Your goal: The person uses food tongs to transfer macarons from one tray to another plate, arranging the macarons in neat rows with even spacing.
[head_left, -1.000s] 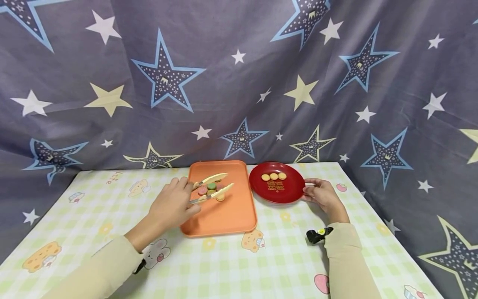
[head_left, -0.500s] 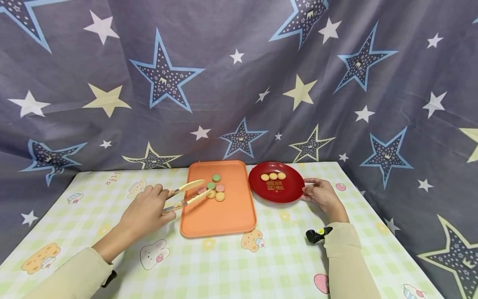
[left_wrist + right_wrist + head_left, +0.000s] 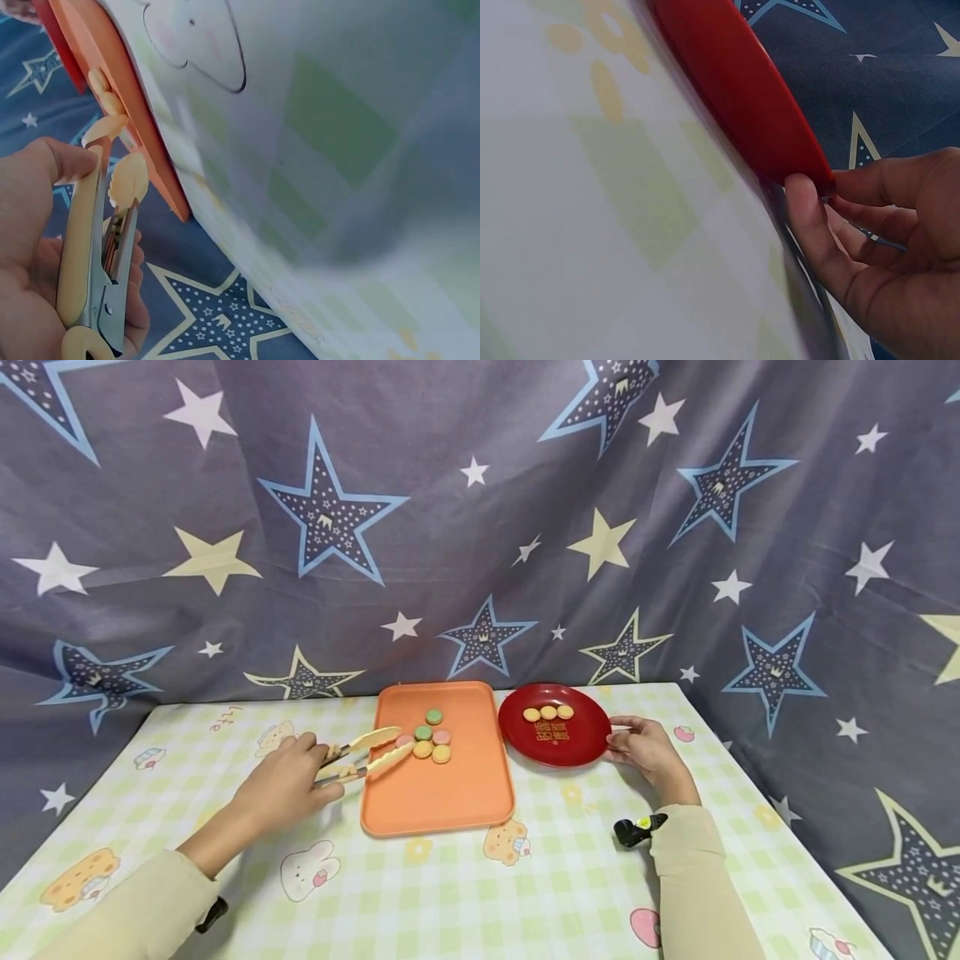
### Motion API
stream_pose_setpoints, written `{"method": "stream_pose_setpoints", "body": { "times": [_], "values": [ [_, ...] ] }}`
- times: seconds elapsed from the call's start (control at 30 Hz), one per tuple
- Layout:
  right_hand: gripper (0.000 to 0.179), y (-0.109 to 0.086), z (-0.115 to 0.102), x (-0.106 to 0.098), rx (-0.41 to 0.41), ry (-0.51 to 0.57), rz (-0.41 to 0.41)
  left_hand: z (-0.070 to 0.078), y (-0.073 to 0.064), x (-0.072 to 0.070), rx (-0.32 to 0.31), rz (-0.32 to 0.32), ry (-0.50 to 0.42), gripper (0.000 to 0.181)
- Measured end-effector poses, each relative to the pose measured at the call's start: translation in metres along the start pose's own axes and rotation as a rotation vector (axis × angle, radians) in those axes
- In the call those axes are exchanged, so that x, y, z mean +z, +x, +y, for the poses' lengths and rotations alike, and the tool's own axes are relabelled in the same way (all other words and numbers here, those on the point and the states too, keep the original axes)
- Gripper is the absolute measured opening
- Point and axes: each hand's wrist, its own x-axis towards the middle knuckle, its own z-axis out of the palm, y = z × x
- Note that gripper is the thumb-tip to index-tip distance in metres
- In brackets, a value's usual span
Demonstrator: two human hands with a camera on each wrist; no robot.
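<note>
My left hand [image 3: 281, 782] grips a pair of tongs [image 3: 90, 247] with cream tips and metal arms. The two tips stand apart with nothing between them, over the left edge of an orange tray [image 3: 442, 797]. Green macarons [image 3: 423, 732], pink macarons [image 3: 442, 737] and yellow macarons [image 3: 441, 753] lie grouped on that tray; the tongs overlap the left pink one in the head view. My right hand [image 3: 647, 749] pinches the right rim of a red plate [image 3: 735, 82], thumb against its side and fingers at the edge. A row of three yellow macarons [image 3: 549, 713] sits toward the plate's back.
A green-and-white checked tablecloth [image 3: 420, 910] with cartoon prints covers the table. Behind it hangs a dark grey curtain [image 3: 450, 527] with stars, close to the tray's and plate's far edges. Black wrist straps show at both sleeves.
My left hand has drawn the tongs back to the left, from over the macarons to the tray's left edge. The right hand stays on the plate's rim.
</note>
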Motion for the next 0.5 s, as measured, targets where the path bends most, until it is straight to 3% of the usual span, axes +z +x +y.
{"method": "stream_pose_setpoints", "body": {
  "times": [0.17,0.5],
  "values": [
    [0.052,0.0002,0.0002,0.0000,0.005,0.003,0.001,-0.0034,0.0042,-0.0001,-0.011,-0.045,-0.023,0.036],
    [0.052,-0.0010,-0.0025,0.0013,0.021,0.005,0.000,-0.0039,0.0059,-0.0005,-0.035,-0.053,-0.055,0.034]
  ]
}}
